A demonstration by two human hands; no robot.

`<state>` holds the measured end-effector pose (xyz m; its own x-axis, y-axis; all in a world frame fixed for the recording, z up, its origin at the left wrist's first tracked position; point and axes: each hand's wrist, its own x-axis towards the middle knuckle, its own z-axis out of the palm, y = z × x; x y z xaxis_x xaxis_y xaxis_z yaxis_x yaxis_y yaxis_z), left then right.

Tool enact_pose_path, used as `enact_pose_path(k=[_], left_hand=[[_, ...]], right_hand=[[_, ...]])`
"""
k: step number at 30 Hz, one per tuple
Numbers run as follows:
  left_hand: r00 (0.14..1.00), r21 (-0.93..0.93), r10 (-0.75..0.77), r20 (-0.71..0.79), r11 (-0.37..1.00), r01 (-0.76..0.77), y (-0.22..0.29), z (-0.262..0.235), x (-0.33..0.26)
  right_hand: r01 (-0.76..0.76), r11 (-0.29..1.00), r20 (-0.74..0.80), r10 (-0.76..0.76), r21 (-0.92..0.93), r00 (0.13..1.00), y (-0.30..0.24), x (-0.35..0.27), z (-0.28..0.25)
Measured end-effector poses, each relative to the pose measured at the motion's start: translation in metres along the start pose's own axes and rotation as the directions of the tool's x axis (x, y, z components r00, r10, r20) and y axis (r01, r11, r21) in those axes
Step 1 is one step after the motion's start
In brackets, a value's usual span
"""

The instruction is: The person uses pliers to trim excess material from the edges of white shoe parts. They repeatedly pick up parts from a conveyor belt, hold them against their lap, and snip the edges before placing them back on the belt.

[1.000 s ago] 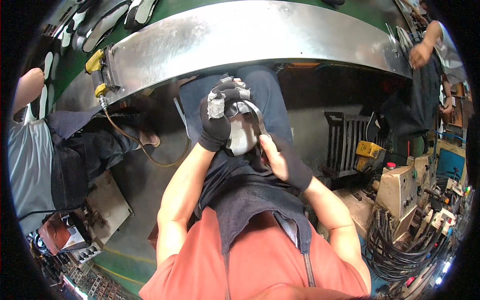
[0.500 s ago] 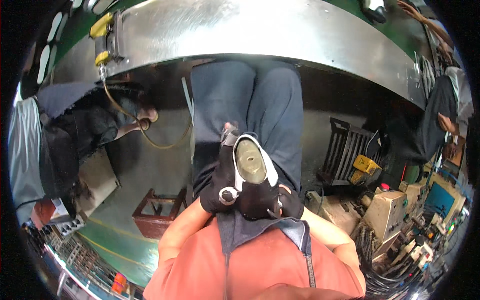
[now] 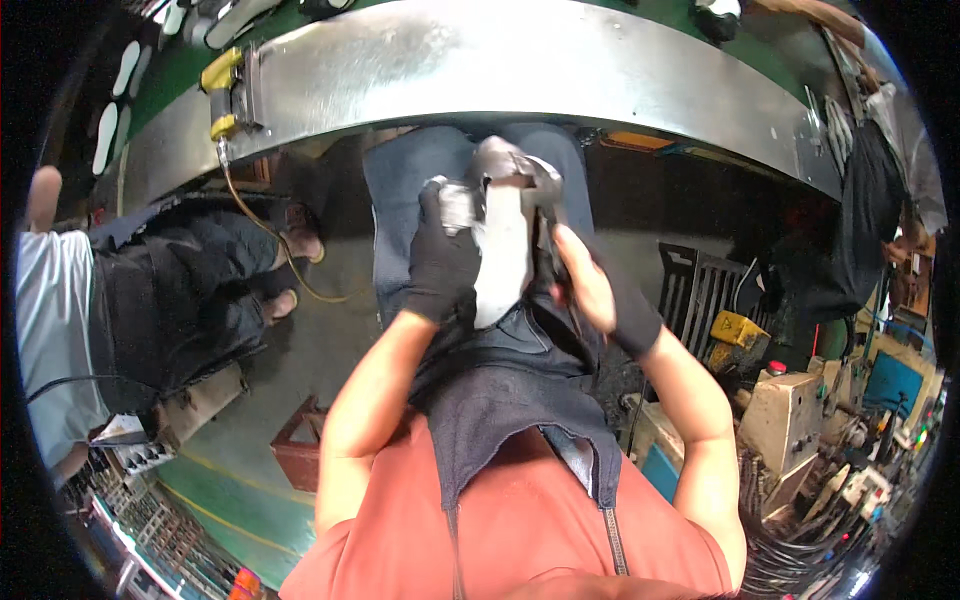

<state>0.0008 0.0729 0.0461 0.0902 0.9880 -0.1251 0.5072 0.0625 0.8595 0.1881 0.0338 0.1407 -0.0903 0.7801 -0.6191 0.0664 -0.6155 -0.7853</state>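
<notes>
A shoe (image 3: pixel 503 255) lies lengthwise over my lap, a long white face turned up and its greyish end (image 3: pixel 503 160) pointing away from me. Motion blurs it, so I cannot tell whether the white face is the sole. My left hand (image 3: pixel 446 245), in a black glove with silvery tape round the fingers, is closed against the shoe's left side. On the right side, my right hand (image 3: pixel 602 290) is close to the shoe, its bare thumb or finger raised; its other fingers are blurred or hidden behind the shoe.
A metal bench (image 3: pixel 440 75) spans the far side, with a yellow-and-black hand tool (image 3: pixel 225 95) on a hose at its left. A person (image 3: pixel 160 300) is at the left, near a dark red stool (image 3: pixel 300 450). Machinery with control boxes (image 3: pixel 780 415) stands at the right.
The shoe has moved away from my belly toward my knees and turned over; the greenish holed plate in its opening no longer shows. My right hand has swung outward and forward.
</notes>
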Motion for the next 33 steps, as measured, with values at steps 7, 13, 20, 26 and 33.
enact_pose_path(k=[7, 13, 20, 26, 33], left_hand=[[0.938, -0.44, -0.194, 0.287, 0.843, 0.309, -0.021, -0.024, 0.029], [0.981, 0.097, 0.164, 0.106, 0.98, -0.174, 0.0, 0.003, -0.032], [0.857, 0.283, 0.072, 0.51, 0.927, -0.246, 0.036, -0.033, -0.02], [0.825, -0.772, -0.077, 0.56, 0.313, 0.554, 0.026, -0.01, 0.008], [0.991, 0.274, 0.125, -0.039, 0.955, -0.11, 0.021, 0.047, 0.006]], right_hand=[[0.101, 0.983, 0.068, -0.092, -0.152, 0.993, 0.017, 0.048, -0.009], [0.043, 0.996, 0.182, -0.057, 0.078, 0.982, 0.043, 0.063, -0.035], [0.151, 0.78, 0.359, 0.099, -0.607, 0.928, 0.014, 0.028, -0.055], [0.34, 0.539, 0.187, -0.319, -0.77, 0.929, 0.063, 0.021, -0.027], [0.14, 0.773, 0.322, 0.087, -0.619, 0.943, 0.029, 0.017, -0.093]])
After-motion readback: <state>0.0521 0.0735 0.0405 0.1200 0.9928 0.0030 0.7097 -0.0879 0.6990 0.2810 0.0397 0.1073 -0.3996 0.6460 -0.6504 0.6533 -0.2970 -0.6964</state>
